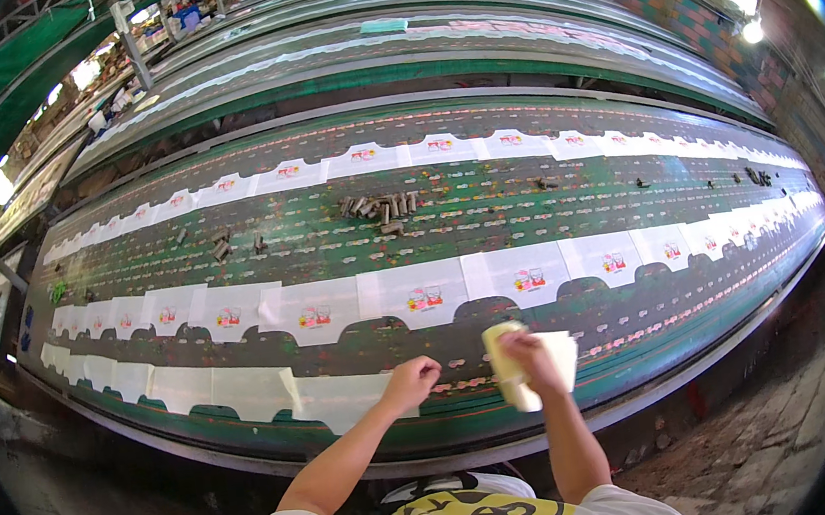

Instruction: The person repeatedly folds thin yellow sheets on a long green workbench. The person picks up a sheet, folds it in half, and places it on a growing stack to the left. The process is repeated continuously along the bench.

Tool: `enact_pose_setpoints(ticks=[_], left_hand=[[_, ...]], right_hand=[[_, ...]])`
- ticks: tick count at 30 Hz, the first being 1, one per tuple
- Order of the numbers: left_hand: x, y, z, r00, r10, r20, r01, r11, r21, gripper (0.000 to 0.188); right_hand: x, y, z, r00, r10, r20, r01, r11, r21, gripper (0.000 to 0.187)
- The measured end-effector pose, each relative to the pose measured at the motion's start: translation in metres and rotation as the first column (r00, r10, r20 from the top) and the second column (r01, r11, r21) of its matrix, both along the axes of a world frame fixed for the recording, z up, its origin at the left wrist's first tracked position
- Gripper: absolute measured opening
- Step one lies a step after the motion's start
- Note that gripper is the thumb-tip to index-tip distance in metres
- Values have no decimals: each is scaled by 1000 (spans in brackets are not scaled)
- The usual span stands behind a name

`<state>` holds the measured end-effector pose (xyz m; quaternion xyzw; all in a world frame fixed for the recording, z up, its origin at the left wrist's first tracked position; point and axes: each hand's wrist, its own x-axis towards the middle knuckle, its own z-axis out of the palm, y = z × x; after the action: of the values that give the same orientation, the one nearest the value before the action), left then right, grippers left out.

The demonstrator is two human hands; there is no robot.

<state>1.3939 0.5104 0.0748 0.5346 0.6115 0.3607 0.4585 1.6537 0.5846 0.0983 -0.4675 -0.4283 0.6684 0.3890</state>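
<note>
My right hand (534, 363) grips a folded bundle of pale cream fabric pieces (561, 350) above the near edge of the long dark green table (489, 219). Its fingers wrap over the top of the bundle, and part of the fabric hangs below. My left hand (410, 384) is closed, with curled fingers, just over the right end of a near row of plain white fabric pieces (245, 388). Whatever its fingers might hold is hidden. Beyond both hands runs a row of white shaped pieces (337, 301) with small red and yellow cartoon prints.
Farther back lies another printed white row (352, 163). Small dark cylinders (387, 207) sit in a heap between the rows, with others scattered along the table. More long tables (311, 57) stand behind. A metal rail (253, 463) edges the near side.
</note>
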Motion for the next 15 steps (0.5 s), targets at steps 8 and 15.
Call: enact_pose_setpoints(ticks=[8, 15], left_hand=[[106, 4, -7, 896, 61, -440, 17, 985, 171, 25], [140, 7, 7, 763, 39, -646, 1, 998, 62, 26]], right_hand=[[-1, -17, -74, 941, 339, 24, -340, 938, 69, 29], [19, -10, -34, 935, 354, 24, -354, 925, 136, 38]])
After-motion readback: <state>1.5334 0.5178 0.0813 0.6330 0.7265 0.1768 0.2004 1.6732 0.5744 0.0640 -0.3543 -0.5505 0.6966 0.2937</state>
